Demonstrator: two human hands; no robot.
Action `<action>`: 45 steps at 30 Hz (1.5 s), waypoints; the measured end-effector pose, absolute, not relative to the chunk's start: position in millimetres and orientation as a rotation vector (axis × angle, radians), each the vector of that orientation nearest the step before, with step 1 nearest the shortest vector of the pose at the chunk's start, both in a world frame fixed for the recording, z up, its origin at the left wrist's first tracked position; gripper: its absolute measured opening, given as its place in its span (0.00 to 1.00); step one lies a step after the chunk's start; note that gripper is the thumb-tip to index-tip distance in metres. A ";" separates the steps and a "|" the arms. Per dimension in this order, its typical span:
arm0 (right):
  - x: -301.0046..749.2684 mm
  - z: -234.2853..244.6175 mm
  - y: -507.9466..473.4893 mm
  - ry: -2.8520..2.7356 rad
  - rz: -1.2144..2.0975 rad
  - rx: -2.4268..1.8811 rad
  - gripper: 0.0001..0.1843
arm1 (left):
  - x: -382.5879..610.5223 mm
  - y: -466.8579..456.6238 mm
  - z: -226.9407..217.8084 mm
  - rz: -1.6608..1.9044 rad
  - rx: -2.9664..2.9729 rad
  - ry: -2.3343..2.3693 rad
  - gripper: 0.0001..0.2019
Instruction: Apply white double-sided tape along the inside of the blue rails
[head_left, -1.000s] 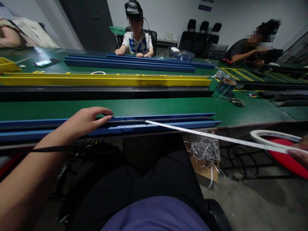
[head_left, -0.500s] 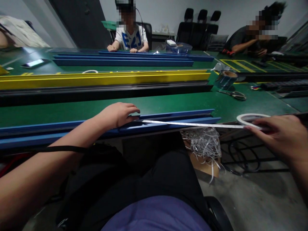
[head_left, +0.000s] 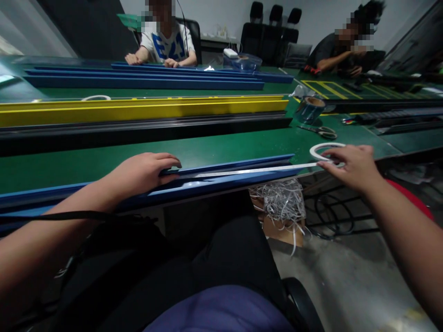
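We sit at a long green workbench (head_left: 221,143) in a dim room, with black chairs (head_left: 270,32) along the far wall at upper right. One person (head_left: 166,41) sits across the bench at upper left, and another (head_left: 342,50) works at a further bench at upper right. Long blue rails (head_left: 138,83) run across the top of the bench, and in front of them lie a yellow rail (head_left: 138,110) and a black rail (head_left: 138,132). To the right are a clear tape roll (head_left: 308,109) and scissors (head_left: 320,132). A cardboard box (head_left: 282,226) below the bench edge holds shredded silvery strips (head_left: 280,200).

Nearest us, along the front edge, lies a blue channel profile (head_left: 235,169). It looks long, stiff and fairly light, though it may flex, so we would hold it by its flanges, well apart. Along it runs a narrow white tape (head_left: 256,170), thin and limp enough to twist or sag if slack. Our left hand (head_left: 141,173) lies half-curled over the profile, pressing down. Our right hand (head_left: 353,166) pinches the tape between its fingers and thumb, just beside the white tape roll (head_left: 325,148).
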State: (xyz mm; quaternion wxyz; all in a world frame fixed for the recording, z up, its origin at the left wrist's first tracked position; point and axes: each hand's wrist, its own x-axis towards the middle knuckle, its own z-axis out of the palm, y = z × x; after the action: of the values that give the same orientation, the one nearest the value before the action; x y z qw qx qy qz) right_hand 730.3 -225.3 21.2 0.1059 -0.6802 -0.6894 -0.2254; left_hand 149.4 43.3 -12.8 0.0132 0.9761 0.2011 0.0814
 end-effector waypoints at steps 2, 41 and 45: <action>732.5 15.4 -215.0 -1.996 -0.605 -2.076 0.31 | 150.6 43.8 -13.0 0.211 3.028 0.590 0.26; 742.5 -50.2 -182.7 -1.385 0.152 -2.231 0.43 | 177.3 43.5 -1.4 0.040 3.177 0.374 0.28; 739.9 -47.5 -181.8 -1.390 0.171 -2.182 0.41 | 182.9 42.1 0.0 0.030 3.192 0.350 0.27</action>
State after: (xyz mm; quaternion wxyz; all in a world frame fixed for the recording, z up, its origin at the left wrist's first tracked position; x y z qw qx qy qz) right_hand 739.9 -181.8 -47.5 0.2711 -0.8100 -0.5161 0.0636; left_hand 182.9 42.1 0.0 -0.0346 0.9934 0.1089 0.0092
